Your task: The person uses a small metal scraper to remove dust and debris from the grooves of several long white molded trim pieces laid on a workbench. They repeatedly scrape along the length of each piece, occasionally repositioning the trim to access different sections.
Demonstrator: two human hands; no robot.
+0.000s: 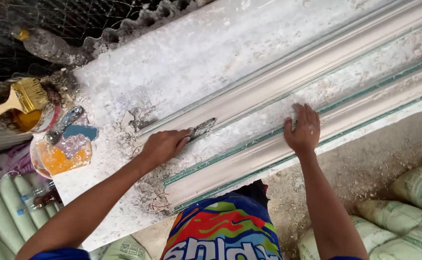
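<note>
A long white plaster moulding lies diagonally on a dusty white worktable. My left hand grips a small metal scraper, its blade resting against the near end of the moulding's groove. Further right, my right hand lies flat, fingers spread, on the moulding's flat band. A second moulding strip with green edging runs along the table's front edge.
At the table's left end stand a tin holding a yellow-bristled brush, an orange tub and a putty knife. A dusty bottle lies behind. Filled sacks sit on the floor at right, corrugated sheet at left.
</note>
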